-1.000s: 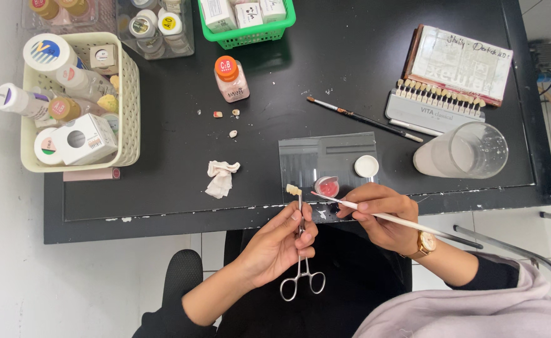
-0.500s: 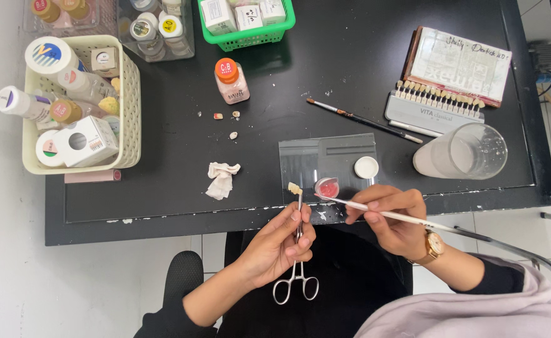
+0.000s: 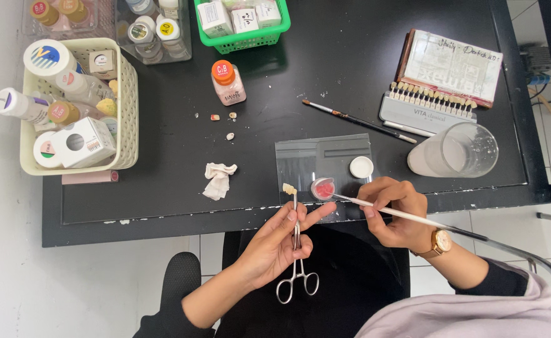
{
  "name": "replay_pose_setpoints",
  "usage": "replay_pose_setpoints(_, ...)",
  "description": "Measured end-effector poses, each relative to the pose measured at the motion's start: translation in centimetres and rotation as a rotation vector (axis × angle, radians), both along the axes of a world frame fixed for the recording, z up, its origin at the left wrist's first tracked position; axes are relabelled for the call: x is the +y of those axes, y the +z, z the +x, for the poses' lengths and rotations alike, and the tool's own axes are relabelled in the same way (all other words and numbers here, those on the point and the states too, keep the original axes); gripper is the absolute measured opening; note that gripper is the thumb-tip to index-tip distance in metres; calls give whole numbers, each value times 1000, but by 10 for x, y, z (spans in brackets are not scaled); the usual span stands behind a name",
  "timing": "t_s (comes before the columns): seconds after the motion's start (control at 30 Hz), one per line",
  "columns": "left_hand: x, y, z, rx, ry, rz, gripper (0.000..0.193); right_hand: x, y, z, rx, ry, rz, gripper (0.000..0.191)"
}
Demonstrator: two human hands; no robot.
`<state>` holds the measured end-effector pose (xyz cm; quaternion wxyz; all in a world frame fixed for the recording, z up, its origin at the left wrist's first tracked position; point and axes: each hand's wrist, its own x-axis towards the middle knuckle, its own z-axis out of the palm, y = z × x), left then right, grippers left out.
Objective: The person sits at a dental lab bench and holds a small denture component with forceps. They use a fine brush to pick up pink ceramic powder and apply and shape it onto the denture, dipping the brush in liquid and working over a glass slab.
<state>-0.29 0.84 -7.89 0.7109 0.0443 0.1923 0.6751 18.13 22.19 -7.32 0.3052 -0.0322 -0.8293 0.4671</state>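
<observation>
Tooth piece (image 3: 288, 188), tiny, clamped in forceps (image 3: 296, 250)

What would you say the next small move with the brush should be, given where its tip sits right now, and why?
Probably lift the brush from the pink material on the clear slab and carry it across to the small tooth piece. The right hand has the tip resting in the pink, while the left hand holds the piece up in the forceps just beside it.
</observation>
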Motion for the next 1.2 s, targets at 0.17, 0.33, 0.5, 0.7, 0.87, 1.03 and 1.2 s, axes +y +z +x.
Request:
replay_pose_setpoints(0.17,0,1,1,11,3,20,19,3,2,1,35,31,-48,18)
replay_pose_setpoints(0.33,0,0,1,3,-1,6,19,5,0,3,48,27,-52,15)
replay_pose_setpoints(0.5,0,-1,1,-4,-2,20,19,8,-2,7,75,42,-74,14)
replay_pose_setpoints(0.7,0,-2,1,-9,-7,23,19,7,-10,8,150,4,-143,21)
replay_pose_setpoints(0.87,0,-1,1,11,-9,35,19,5,-15,8,104,-44,-150,24)
replay_pose_setpoints(1.03,1,-1,2,23,-2,21,19,7,-17,10,38,-54,-113,20)
replay_pose_setpoints(1.2,-1,-3,2,28,2,24,19,2,-6,3,131,-41,-151,24)
